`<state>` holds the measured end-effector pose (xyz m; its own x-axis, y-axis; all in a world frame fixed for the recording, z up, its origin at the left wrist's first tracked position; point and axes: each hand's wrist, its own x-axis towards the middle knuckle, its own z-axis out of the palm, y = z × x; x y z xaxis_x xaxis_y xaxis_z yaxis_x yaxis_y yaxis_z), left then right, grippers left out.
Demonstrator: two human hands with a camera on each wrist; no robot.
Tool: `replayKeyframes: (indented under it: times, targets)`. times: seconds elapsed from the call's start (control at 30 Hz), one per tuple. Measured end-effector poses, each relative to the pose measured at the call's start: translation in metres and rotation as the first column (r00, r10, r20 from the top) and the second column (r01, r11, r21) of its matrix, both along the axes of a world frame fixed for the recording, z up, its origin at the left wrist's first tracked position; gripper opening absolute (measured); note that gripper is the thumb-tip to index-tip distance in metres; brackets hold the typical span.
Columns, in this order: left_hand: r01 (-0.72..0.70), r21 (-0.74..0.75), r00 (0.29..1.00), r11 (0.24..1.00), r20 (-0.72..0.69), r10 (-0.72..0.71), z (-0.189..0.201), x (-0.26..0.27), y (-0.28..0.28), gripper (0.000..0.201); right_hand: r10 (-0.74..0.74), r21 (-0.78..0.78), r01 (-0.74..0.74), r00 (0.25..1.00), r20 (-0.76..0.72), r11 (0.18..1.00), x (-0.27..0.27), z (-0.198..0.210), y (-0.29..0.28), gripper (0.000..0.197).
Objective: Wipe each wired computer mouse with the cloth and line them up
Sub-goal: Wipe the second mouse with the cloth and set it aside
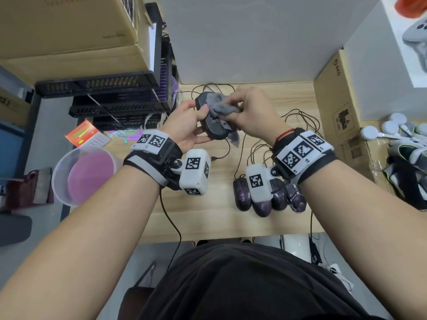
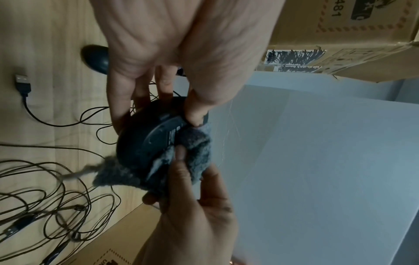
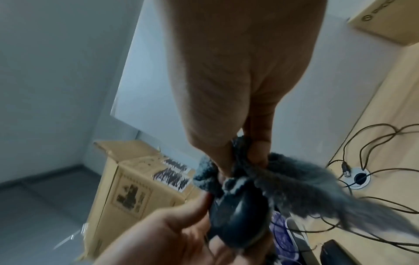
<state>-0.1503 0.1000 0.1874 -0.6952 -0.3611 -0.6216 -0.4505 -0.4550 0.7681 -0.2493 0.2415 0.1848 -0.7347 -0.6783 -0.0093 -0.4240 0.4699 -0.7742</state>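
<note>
My left hand point(image 1: 191, 122) grips a black wired mouse point(image 1: 213, 127) above the wooden table point(image 1: 208, 215), with its labelled underside turned up. My right hand point(image 1: 247, 112) pinches a bunched grey cloth point(image 1: 221, 107) and presses it onto that underside. In the left wrist view the left hand's thumb point(image 2: 197, 111) clamps the edge of the mouse point(image 2: 140, 141), and the cloth point(image 2: 197, 143) lies under the right hand's thumb point(image 2: 181, 152). The right wrist view shows the cloth point(image 3: 294, 181) trailing off the mouse point(image 3: 238, 215), blurred. The held mouse's cable hangs down to the table.
Several dark speckled mice point(image 1: 242, 192) lie side by side at the front right, partly behind my right wrist camera. Tangled cables point(image 1: 300, 121) spread behind them. A cardboard box point(image 1: 335, 100) stands at the right, black trays point(image 1: 115, 100) at the left, and a plastic cup point(image 1: 85, 174) stands off the left edge.
</note>
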Motion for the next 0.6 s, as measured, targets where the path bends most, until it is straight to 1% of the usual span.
replayKeyframes:
  times: [0.03, 0.1, 0.13, 0.17, 0.2, 0.23, 0.3, 0.33, 0.37, 0.4, 0.43, 0.47, 0.53, 0.57, 0.6]
  targets:
    - [-0.004, -0.004, 1.000, 1.000, -0.002, 0.004, 0.000, 0.000, -0.001, 0.027, 0.054, -0.010, -0.054, 0.997, 0.048, 0.999, 0.005, 0.002, 0.000, 0.013]
    - [-0.012, -0.022, 1.000, 1.000, -0.003, 0.012, -0.001, 0.000, -0.005, 0.033, 0.218, -0.026, -0.217, 0.960, 0.175, 0.976, 0.013, 0.006, 0.003, 0.011]
    - [-0.014, -0.029, 1.000, 0.999, -0.005, 0.014, 0.000, 0.001, -0.007, 0.031, 0.273, -0.001, -0.278, 0.943, 0.190, 0.961, 0.014, 0.008, 0.006, 0.013]
    - [-0.013, -0.027, 1.000, 1.000, -0.007, 0.013, 0.000, 0.002, -0.009, 0.028, 0.302, 0.042, -0.313, 0.938, 0.167, 0.949, 0.013, 0.010, 0.009, 0.017]
    - [-0.007, -0.022, 1.000, 1.000, -0.012, 0.007, 0.001, 0.003, -0.010, 0.025, 0.293, 0.064, -0.304, 0.945, 0.148, 0.950, 0.008, 0.008, 0.011, 0.020]
    - [0.003, -0.017, 1.000, 1.000, -0.014, -0.003, 0.003, 0.004, -0.009, 0.023, 0.242, 0.059, -0.252, 0.960, 0.143, 0.966, 0.003, 0.007, 0.011, 0.021]
    - [0.034, -0.008, 0.999, 0.999, -0.002, -0.034, 0.005, 0.004, -0.005, 0.024, 0.054, 0.006, -0.055, 0.991, 0.125, 0.998, -0.006, 0.006, 0.008, 0.020]
    - [0.050, -0.004, 0.999, 0.999, 0.005, -0.050, 0.005, 0.004, -0.002, 0.023, -0.040, -0.018, 0.042, 0.995, 0.093, 0.999, -0.009, 0.006, 0.006, 0.018]
    - [0.061, 0.003, 0.998, 0.998, 0.011, -0.061, 0.005, 0.003, 0.001, 0.021, -0.098, -0.031, 0.100, 0.993, 0.059, 0.994, -0.010, 0.006, 0.003, 0.018]
    - [0.060, 0.009, 0.998, 0.998, 0.016, -0.061, 0.004, 0.003, 0.003, 0.019, -0.100, -0.044, 0.102, 0.994, 0.037, 0.994, -0.008, 0.006, 0.001, 0.018]
    - [0.053, 0.012, 0.998, 0.999, 0.019, -0.053, 0.005, 0.003, 0.003, 0.017, -0.053, -0.051, 0.054, 0.998, 0.026, 0.997, -0.005, 0.006, -0.001, 0.018]
    - [0.044, 0.012, 0.999, 0.999, 0.021, -0.044, 0.004, 0.003, 0.002, 0.017, 0.030, -0.052, -0.028, 0.999, 0.027, 0.998, 0.001, 0.005, -0.002, 0.017]
    - [0.033, 0.022, 0.999, 0.999, 0.032, -0.033, 0.005, 0.005, -0.002, 0.016, 0.178, -0.018, -0.177, 0.981, 0.072, 0.984, 0.011, 0.006, -0.001, 0.014]
    - [0.037, 0.035, 0.999, 0.999, 0.034, -0.039, 0.005, 0.006, -0.004, 0.014, 0.210, 0.000, -0.212, 0.972, 0.108, 0.977, 0.013, 0.006, 0.002, 0.017]
    - [0.049, 0.051, 0.998, 0.997, 0.030, -0.051, 0.005, 0.007, -0.005, 0.014, 0.207, 0.007, -0.211, 0.966, 0.153, 0.977, 0.011, 0.005, 0.004, 0.020]
